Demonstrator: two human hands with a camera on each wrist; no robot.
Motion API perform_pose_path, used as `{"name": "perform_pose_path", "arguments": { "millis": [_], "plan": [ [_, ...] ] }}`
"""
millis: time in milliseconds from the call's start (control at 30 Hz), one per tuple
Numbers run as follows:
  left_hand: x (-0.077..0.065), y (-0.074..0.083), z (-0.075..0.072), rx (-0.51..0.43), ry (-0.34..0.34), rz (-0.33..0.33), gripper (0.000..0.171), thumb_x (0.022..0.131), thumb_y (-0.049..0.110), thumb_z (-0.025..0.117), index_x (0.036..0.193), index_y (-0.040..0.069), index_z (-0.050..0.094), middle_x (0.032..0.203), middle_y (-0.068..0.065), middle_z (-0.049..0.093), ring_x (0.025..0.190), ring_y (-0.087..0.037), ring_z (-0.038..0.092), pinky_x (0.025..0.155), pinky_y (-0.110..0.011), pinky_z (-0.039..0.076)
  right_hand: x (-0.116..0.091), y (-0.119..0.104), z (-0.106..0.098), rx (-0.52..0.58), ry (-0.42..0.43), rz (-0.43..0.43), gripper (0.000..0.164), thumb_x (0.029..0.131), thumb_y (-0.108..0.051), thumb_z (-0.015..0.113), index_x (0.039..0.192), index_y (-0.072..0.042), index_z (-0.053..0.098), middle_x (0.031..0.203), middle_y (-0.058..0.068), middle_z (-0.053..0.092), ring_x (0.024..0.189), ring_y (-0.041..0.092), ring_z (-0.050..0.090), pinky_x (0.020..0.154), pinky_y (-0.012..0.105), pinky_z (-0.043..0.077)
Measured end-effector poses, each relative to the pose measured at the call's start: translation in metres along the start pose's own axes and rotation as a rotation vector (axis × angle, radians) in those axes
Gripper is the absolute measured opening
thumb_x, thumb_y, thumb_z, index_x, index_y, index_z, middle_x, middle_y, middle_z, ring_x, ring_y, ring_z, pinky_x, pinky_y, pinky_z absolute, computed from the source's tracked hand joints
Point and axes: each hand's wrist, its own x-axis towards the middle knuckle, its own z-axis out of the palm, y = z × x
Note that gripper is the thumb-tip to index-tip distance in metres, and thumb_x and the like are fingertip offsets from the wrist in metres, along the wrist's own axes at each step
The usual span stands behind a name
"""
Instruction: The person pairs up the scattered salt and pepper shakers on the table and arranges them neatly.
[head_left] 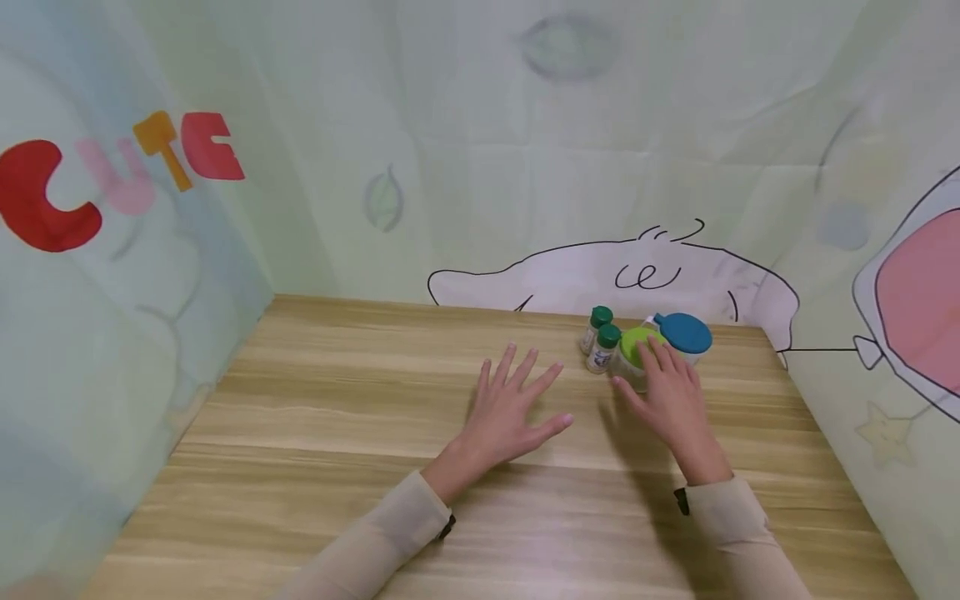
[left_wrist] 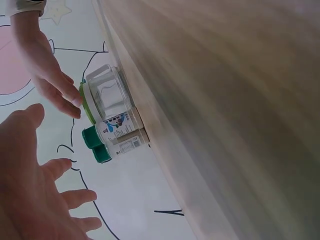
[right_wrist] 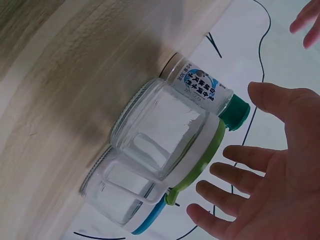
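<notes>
My right hand (head_left: 675,404) hovers over a clear jar with a green lid (head_left: 636,343), its fingers stretched out. In the right wrist view, a gap shows between those fingertips and the lid of the jar (right_wrist: 160,127). Behind it stands a second clear jar with a blue lid (head_left: 684,332) and a side handle. Two small seasoning bottles with green caps, a nearer one (head_left: 602,354) and a farther one (head_left: 588,333), stand upright just left of the jars. My left hand (head_left: 504,421), fingers spread and holding nothing, is over the table, left of the bottles.
The wood-grain table (head_left: 337,400) ends against a printed cloth backdrop (head_left: 337,167) at the back and sides. All the containers are grouped near its back right corner. Both forearms reach in from the front in light sleeves (head_left: 727,512).
</notes>
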Motion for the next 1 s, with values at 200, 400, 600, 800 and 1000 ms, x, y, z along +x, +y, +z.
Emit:
{"name": "perform_pose_path", "arguments": {
  "millis": [200,400,600,800,1000],
  "plan": [
    [0.003,0.005,0.001,-0.017,-0.007,0.017,0.077,0.101,0.073,0.049,0.167,0.037,0.032,0.176,-0.007,0.02,0.164,-0.039,0.004,0.128,-0.068,0.005,0.005,0.001,0.003,0.002,0.009,0.006,0.074,0.103,-0.037,0.068,0.157,0.006,0.041,0.166,0.031,0.032,0.152,0.053,0.028,0.121,0.074,0.024],
    [0.006,0.009,0.004,-0.008,-0.003,0.04,0.076,0.101,0.071,0.05,0.167,0.037,0.034,0.175,-0.009,0.025,0.163,-0.042,0.009,0.127,-0.07,0.009,0.007,0.005,0.003,0.02,0.06,-0.002,0.07,0.102,-0.034,0.068,0.155,0.006,0.044,0.163,0.032,0.036,0.15,0.053,0.031,0.12,0.074,0.025],
    [0.009,0.011,0.007,0.016,-0.006,0.058,0.075,0.102,0.071,0.049,0.167,0.035,0.034,0.175,-0.009,0.026,0.163,-0.042,0.011,0.127,-0.07,0.013,0.01,0.005,0.004,0.015,0.074,-0.012,0.068,0.102,-0.032,0.07,0.153,0.005,0.047,0.161,0.032,0.039,0.149,0.054,0.032,0.119,0.075,0.028],
    [0.011,0.014,0.006,0.007,-0.02,0.073,0.075,0.102,0.069,0.051,0.167,0.034,0.035,0.175,-0.009,0.026,0.163,-0.041,0.011,0.127,-0.069,0.013,0.01,0.006,0.006,0.011,0.095,0.001,0.064,0.101,-0.03,0.071,0.151,0.004,0.05,0.158,0.032,0.042,0.146,0.054,0.035,0.117,0.075,0.03],
    [0.012,0.013,0.011,0.015,-0.004,0.087,0.074,0.102,0.068,0.052,0.166,0.034,0.036,0.175,-0.01,0.028,0.163,-0.041,0.013,0.128,-0.069,0.014,0.011,0.005,0.007,0.005,0.125,0.041,0.06,0.1,-0.031,0.071,0.148,0.002,0.055,0.155,0.034,0.044,0.144,0.055,0.037,0.115,0.076,0.032]
  ]
}}
